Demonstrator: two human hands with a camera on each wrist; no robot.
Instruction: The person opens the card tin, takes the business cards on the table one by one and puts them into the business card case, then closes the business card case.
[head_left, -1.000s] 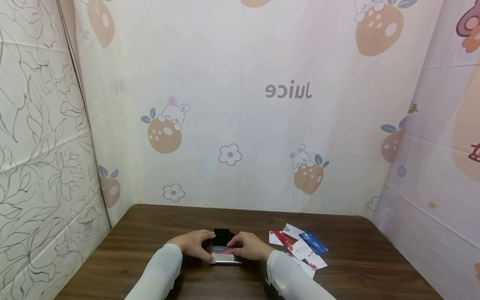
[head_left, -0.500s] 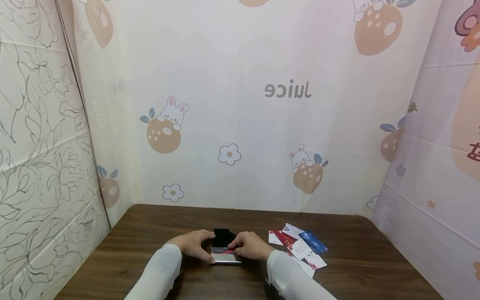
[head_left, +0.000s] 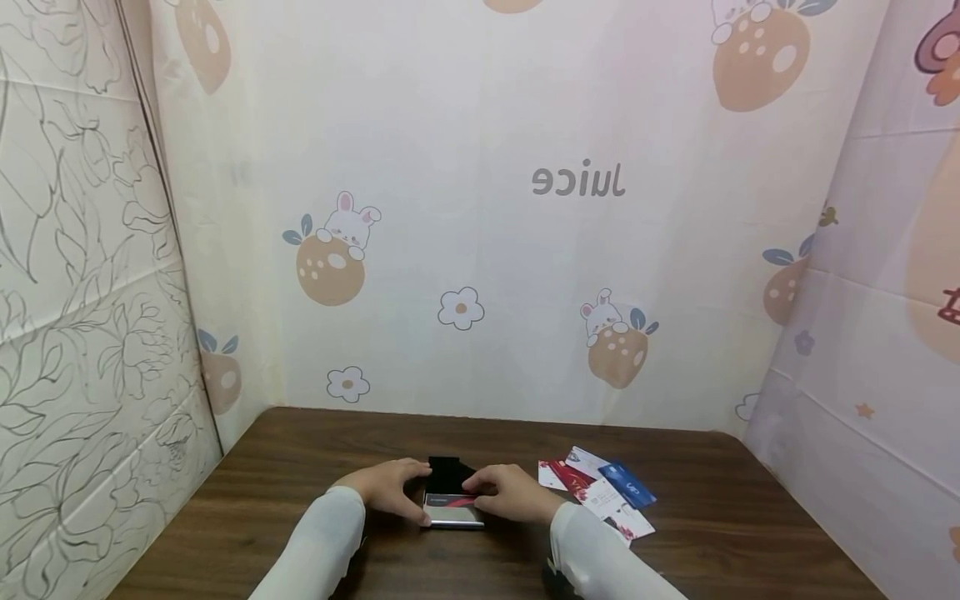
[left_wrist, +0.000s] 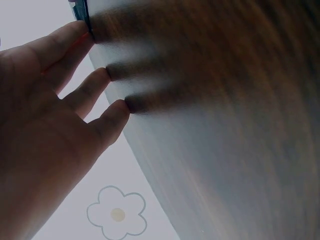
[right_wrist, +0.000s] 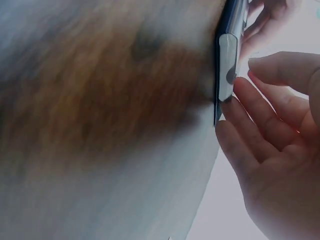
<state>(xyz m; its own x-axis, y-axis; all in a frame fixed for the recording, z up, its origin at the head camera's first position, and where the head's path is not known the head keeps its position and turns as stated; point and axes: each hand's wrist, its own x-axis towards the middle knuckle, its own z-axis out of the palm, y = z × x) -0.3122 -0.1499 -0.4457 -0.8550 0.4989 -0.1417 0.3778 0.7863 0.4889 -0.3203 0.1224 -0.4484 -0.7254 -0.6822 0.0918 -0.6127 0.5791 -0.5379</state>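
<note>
"Two findings, please. Grip?"

"My left hand (head_left: 386,492) grips the flat, silver, metal-looking case (head_left: 456,525) by its left side; my right hand (head_left: 516,494), fingers loosely extended, touches its right end."

"Progress?"

"Partial, I judge: one grey, red-striped card (head_left: 444,502) lies inside; the flat black lid (head_left: 448,475) is open. Loose red, white and blue cards (head_left: 600,498) lie outside, rightward, on the brown wood-grain table (head_left: 442,571)."

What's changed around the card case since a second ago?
The right hand has shifted right, uncovering more of the striped card in the case; its thumb stands apart from its fingers. The left hand and loose cards stayed put.
</note>
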